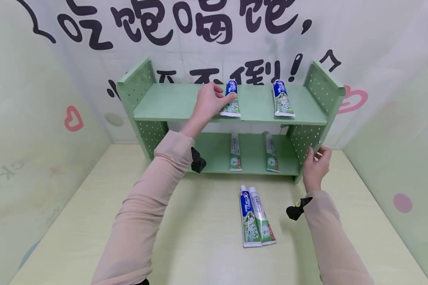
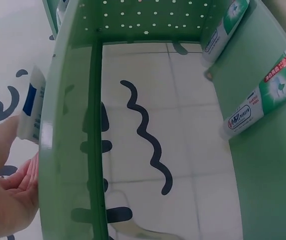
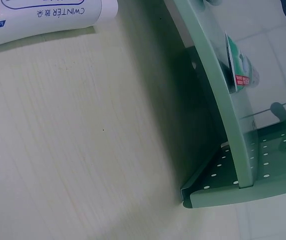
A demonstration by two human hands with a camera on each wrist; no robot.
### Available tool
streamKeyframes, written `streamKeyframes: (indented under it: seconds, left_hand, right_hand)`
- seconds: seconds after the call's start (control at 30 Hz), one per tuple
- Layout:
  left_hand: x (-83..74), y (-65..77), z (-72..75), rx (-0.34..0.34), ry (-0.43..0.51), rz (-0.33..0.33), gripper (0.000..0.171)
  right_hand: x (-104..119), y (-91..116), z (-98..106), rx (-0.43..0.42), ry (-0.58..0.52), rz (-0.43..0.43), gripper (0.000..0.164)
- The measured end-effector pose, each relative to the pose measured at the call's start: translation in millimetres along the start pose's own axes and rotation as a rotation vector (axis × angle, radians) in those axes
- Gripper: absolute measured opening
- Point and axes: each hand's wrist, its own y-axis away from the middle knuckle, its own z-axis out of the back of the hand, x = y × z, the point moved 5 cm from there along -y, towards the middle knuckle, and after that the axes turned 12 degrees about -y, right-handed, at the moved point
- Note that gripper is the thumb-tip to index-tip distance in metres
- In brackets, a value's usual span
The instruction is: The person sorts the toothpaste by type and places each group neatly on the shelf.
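On the upper board of a green two-tier shelf, my left hand holds a blue-and-green toothpaste tube. The thumb lies across the tube and the fingers are on its left side. From the left wrist view, the tube's end shows beside the left hand at the board's edge. My right hand grips the front edge of the shelf's right side panel, thumb in front and fingers on the outer side. The right wrist view shows that panel, but not the hand.
A second blue-and-green tube lies to the right on the upper board. Two white-and-green tubes are on the lower board. In front, a blue-and-green tube and a white-and-green tube lie together on the table.
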Motion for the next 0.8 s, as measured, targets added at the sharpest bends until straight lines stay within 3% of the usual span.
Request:
streamKeyframes:
  seconds: [0.17,0.47,0.8]
  left_hand:
    - [-0.6,12.8,3.6,-0.003,0.065,-0.033,0.052]
    - [-4.8,38.7,10.6,-0.018,0.161,-0.15,0.048]
    - [7.5,76.8,7.9,-0.054,0.219,-0.212,0.043]
  right_hand:
    - [-1,0,1,0.006,-0.006,-0.008,0.035]
    - [0,-2,3,-0.005,0.003,-0.01,0.033]
    - [-1,-2,0,0.011,0.022,-0.035,0.032]
